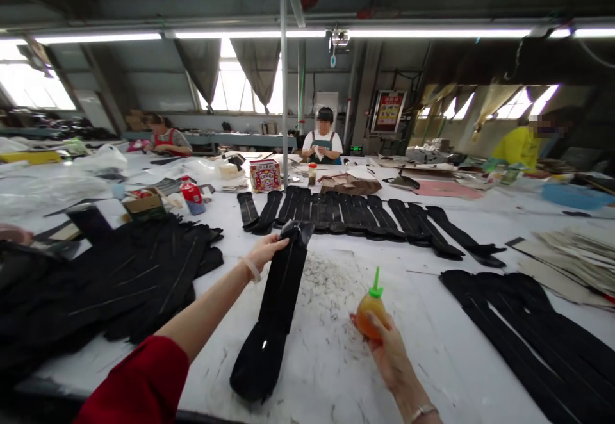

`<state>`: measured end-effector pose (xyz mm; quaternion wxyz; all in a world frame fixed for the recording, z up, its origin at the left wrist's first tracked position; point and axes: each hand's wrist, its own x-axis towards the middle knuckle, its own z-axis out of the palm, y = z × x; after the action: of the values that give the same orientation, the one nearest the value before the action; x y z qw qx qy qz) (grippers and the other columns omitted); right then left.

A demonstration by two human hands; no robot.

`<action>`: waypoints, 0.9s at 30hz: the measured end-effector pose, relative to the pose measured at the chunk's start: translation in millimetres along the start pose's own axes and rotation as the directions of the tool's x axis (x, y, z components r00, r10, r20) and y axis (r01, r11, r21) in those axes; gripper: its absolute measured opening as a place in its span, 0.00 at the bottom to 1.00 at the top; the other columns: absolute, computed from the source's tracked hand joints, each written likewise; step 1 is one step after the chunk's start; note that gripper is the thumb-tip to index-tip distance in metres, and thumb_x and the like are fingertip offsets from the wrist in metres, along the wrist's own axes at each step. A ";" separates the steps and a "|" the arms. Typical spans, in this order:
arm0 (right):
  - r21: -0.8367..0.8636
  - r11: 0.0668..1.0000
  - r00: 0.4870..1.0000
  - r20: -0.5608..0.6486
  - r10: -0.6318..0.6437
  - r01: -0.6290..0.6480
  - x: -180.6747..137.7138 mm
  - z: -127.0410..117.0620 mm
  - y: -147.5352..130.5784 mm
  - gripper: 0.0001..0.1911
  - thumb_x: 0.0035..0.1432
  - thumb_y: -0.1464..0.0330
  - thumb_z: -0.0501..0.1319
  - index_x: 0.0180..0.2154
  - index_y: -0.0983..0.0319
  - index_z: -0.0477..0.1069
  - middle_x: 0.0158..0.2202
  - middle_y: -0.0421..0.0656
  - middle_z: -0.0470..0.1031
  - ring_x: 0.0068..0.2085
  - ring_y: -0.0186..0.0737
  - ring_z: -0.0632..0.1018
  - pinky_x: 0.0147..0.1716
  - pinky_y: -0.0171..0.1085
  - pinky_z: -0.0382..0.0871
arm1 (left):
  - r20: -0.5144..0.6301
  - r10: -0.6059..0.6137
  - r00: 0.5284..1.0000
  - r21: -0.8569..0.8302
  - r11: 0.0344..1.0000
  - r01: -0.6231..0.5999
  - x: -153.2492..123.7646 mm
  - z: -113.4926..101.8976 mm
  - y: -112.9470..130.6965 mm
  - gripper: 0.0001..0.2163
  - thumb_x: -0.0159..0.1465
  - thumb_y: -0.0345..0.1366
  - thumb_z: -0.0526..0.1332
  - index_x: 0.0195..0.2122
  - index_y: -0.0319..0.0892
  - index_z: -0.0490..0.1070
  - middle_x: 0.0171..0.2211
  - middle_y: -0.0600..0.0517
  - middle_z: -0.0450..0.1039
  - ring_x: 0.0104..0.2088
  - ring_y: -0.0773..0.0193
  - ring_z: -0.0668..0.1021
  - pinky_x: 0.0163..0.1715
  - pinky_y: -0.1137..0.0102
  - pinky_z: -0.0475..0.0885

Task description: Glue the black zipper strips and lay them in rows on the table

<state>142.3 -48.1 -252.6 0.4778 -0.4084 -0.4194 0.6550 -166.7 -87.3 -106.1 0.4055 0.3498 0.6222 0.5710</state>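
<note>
Here, right hand (388, 347) grips squeeze bottle (373, 307), orange contents (367, 326) inside.

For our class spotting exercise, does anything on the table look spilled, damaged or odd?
Yes: dark, scratchy marks on the white table, between the held black strip and the bottle, look untidy against its cleaner areas.

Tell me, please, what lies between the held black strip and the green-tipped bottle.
The head view shows only dark-streaked white tabletop between the black strip and the bottle.
</note>
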 end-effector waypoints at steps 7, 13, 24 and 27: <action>-0.413 0.891 0.978 -0.004 -0.210 0.190 26.1 -11.3 -5.3 0.25 0.33 0.59 0.75 0.35 0.60 0.71 0.28 0.37 0.72 0.32 0.46 0.73 0.39 0.46 0.69 | -0.139 0.120 0.983 -0.165 0.976 -0.142 -54.0 -29.5 46.3 0.14 0.50 0.41 0.70 0.30 0.38 0.70 0.17 0.63 0.69 0.14 0.79 0.67 0.13 0.84 0.56; -0.509 0.820 0.949 -0.016 -0.315 0.263 3.2 -29.7 -4.1 0.19 0.40 0.62 0.69 0.38 0.60 0.76 0.39 0.46 0.79 0.45 0.53 0.76 0.53 0.49 0.64 | -0.195 0.137 0.971 -0.291 0.937 -0.191 -107.0 -2.0 71.5 0.19 0.43 0.40 0.76 0.33 0.41 0.73 0.22 0.60 0.73 0.17 0.77 0.71 0.13 0.86 0.64; -0.464 0.697 0.805 0.064 -0.589 0.547 -115.8 -6.6 -84.3 0.39 0.47 0.56 0.71 0.59 0.56 0.63 0.60 0.50 0.68 0.59 0.56 0.70 0.58 0.51 0.65 | -0.140 0.094 0.986 -0.357 0.924 -0.139 -143.3 97.3 39.2 0.28 0.34 0.47 0.78 0.36 0.48 0.73 0.23 0.62 0.77 0.21 0.70 0.76 0.18 0.83 0.72; -0.576 0.520 0.695 0.120 -0.709 0.630 -142.5 2.6 -82.9 0.48 0.39 0.62 0.76 0.61 0.48 0.61 0.65 0.45 0.62 0.62 0.62 0.66 0.58 0.56 0.64 | -0.037 0.092 0.995 -0.375 0.922 -0.099 -153.1 138.7 34.9 0.27 0.38 0.50 0.77 0.37 0.48 0.70 0.25 0.61 0.77 0.24 0.66 0.79 0.20 0.80 0.73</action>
<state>193.2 -170.6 -154.8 0.5716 -0.3807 -0.6889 0.2317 23.0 -162.0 -57.9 0.4309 0.2902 0.4871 0.7020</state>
